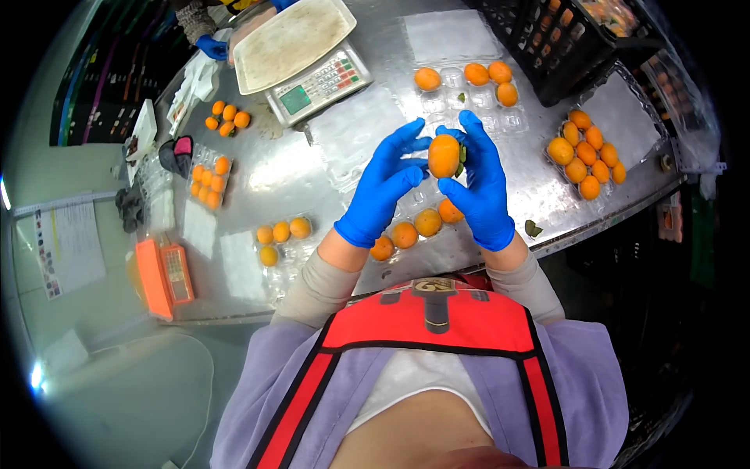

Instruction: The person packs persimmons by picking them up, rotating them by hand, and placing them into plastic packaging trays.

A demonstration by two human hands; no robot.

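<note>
Orange fruit (444, 156) between the blue-gloved hands (483, 187)

Your left hand (388, 184) and right hand (483, 187) hide part of the metal table (273, 168); the top edge crops the black plastic crate (548, 91) and a co-worker's sleeve (195, 22); the digital scale keypad (341, 73) and wall sheet (70, 248) are too small for you to read

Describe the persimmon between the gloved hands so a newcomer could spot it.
Start at the metal table, then find the blue-gloved left hand and right hand above it. The persimmon is between them, green leaves toward the right hand. Unlike the persimmons in the clear tray just beyond, this one is held up.
</note>
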